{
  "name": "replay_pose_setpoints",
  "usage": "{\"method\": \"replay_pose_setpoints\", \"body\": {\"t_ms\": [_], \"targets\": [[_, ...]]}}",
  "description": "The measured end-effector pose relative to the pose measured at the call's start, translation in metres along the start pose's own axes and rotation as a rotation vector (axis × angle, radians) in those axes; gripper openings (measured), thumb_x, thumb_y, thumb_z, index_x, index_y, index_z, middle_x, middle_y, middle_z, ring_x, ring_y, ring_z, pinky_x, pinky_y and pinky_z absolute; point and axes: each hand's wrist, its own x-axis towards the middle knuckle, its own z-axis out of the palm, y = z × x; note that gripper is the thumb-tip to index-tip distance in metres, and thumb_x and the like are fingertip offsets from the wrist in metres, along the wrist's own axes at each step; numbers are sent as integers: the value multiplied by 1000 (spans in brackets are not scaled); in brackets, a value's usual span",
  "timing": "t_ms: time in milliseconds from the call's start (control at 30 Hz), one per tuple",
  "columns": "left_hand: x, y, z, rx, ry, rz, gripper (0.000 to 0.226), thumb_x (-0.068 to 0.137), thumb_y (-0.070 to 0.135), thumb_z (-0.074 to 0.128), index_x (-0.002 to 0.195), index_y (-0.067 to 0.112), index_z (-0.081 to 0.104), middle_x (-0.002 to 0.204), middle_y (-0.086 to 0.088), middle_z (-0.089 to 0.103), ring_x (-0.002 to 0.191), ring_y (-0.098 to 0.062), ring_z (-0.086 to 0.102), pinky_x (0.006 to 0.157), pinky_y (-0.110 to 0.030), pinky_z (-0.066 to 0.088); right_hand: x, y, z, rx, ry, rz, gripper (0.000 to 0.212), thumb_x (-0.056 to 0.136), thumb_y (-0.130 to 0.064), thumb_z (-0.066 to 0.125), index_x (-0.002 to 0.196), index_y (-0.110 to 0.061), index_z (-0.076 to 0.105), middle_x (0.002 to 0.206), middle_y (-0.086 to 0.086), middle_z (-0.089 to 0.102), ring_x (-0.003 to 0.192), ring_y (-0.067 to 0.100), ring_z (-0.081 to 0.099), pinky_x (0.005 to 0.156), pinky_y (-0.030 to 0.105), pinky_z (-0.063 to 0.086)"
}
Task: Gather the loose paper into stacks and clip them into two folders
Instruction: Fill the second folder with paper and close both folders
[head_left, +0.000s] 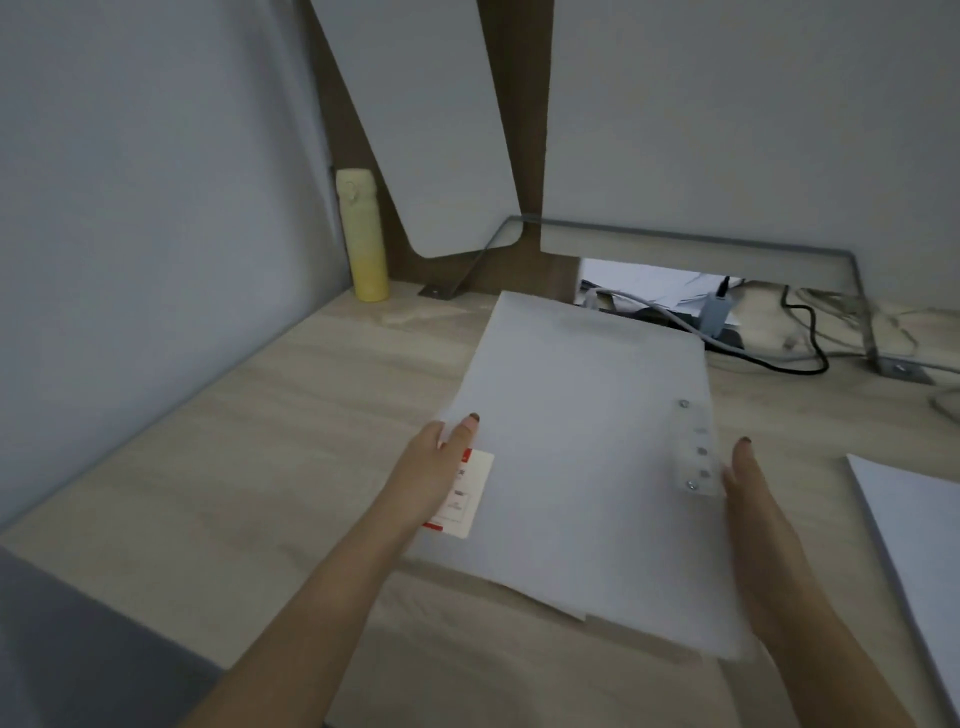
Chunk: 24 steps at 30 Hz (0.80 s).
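Our left hand (441, 470) pinches the folder (582, 415) at nine o'clock. Our right hand (750, 491), fingers straight, lies beside its three o'clock edge.

You face a pale wood-grain desk (260, 441) boxed in by grey-blue partition panels: one (156, 208) along your left, and at the back a round-cornered one (426, 130) and a wider one (753, 119), a brown wooden upright (519, 130) showing between them. A yellow bottle (363, 234) stands in the far left corner, near a metal bracket (441, 290). A grey rail (701, 240) frames a cable opening (649, 291), where a black cable (810, 332) trails across the desk. The light is dim and even
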Motion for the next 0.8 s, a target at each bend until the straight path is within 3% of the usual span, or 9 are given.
{"method": "replay_pose_setpoints", "body": {"t_ms": [33, 100, 200, 267, 333, 400, 500, 667, 800], "targets": [[-1, 4, 9, 29, -19, -12, 33, 95, 46, 38, 90, 16, 53, 81, -6, 57, 82, -26, 59, 78, -31, 44, -5, 0, -8, -34, 12, -25, 36, 93, -43, 42, 99, -16, 67, 78, 0, 76, 75, 22, 67, 67, 34, 50], [0, 8, 26, 74, -82, -8, 42, 96, 47, 36, 103, 10, 55, 98, -16, 62, 95, -30, 62, 81, -33, 44, -8, -4, -29, -88, 44, -93, 27, 92, -27, 49, 112, -14, 64, 97, 9, 74, 83, 27, 68, 74, 37, 53], [1, 11, 47, 100, -204, 79, 41, 97, 43, 34, 91, 10, 58, 85, -5, 62, 75, -16, 59, 68, -28, 40, -16, -19, -70, -81, 102, -92, 28, 90, -23, 52, 114, -14, 63, 109, 17, 68, 96, 35, 64, 80, 39, 51], [3, 5, 58, 178, -214, 170, 35, 98, 37, 35, 111, 18, 60, 112, 4, 63, 102, -11, 57, 85, -24, 38, -21, -28, -94, -128, 121, -70, 28, 90, -22, 51, 114, -12, 62, 108, 20, 67, 93, 37, 63, 75, 38, 50], [4, 1, 74, 270, -251, 258, 38, 98, 36, 37, 132, 24, 49, 141, 9, 46, 131, -8, 39, 105, -22, 27, -28, -30, -121, -146, 155, -59, 29, 90, -22, 50, 114, -8, 61, 109, 25, 65, 87, 38, 62, 77, 40, 49], [2, -3, 90, 434, -299, 340, 47, 97, 41, 37, 142, 28, 35, 154, 10, 27, 144, -8, 17, 116, -28, 10, -34, -28, -141, -148, 206, -28, 29, 89, -23, 51, 112, -9, 62, 101, 23, 69, 78, 38, 67, 81, 43, 49], [-2, -10, 107, 680, -334, 412, 59, 94, 54, 31, 147, 33, 17, 159, 9, 4, 146, -9, -6, 119, -39, -9, -37, -22, -160, -176, 272, 1, 25, 89, -23, 52, 107, -11, 64, 78, 15, 74, 63, 34, 70, 83, 44, 50], [0, -24, 117, 835, -305, 438, 69, 87, 68, 13, 147, 37, -2, 158, 9, -13, 143, -7, -20, 117, -41, -14, -32, -18, -156, -260, 240, 2, 24, 92, -20, 49, 108, -7, 62, 98, 24, 67, 82, 37, 64, 77, 41, 51], [6, -36, 103, 823, -244, 445, 100, 56, 83, -22, 145, 41, -8, 157, 12, -14, 133, 2, -25, 114, -36, -17, -18, -18, -141, -317, 205, -15, 24, 92, -21, 50, 108, -7, 62, 95, 20, 68, 82, 36, 65, 71, 38, 52]]}}
